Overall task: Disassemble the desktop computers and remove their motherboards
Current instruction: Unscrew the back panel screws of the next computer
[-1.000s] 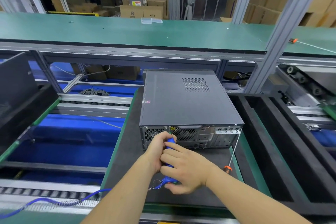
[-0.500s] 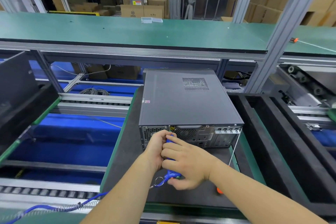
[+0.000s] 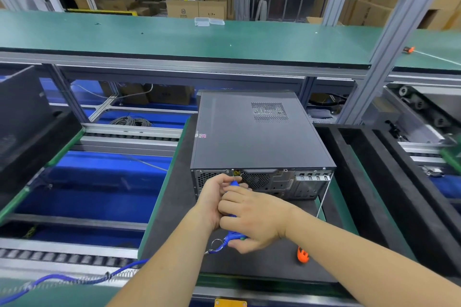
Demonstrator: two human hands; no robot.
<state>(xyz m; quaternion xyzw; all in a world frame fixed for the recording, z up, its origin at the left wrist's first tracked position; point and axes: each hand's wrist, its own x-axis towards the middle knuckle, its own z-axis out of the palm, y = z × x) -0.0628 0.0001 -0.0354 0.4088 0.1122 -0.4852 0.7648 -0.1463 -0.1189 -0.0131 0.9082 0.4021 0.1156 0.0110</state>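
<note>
A dark grey desktop computer [image 3: 254,132] lies flat on a black pad [image 3: 174,202], its rear panel facing me. A blue electric screwdriver [image 3: 234,235] points at the top left of that rear panel, near a yellow sticker. My right hand [image 3: 252,219] grips the screwdriver's body from above. My left hand [image 3: 213,197] curls round its front end close to the tip, right at the panel. A blue coiled cable [image 3: 74,279] trails from the tool's back end to the lower left.
An orange-handled screwdriver [image 3: 302,254] lies on the pad right of my hands, its thin shaft running up along the case. Black foam rails [image 3: 369,182] stand at the right. A black case panel [image 3: 22,117] leans at the left. A green shelf [image 3: 174,37] spans above.
Both hands and the blue screwdriver have crept slightly forward and up toward the rear panel. The orange handle lies lower on the pad than a second ago.
</note>
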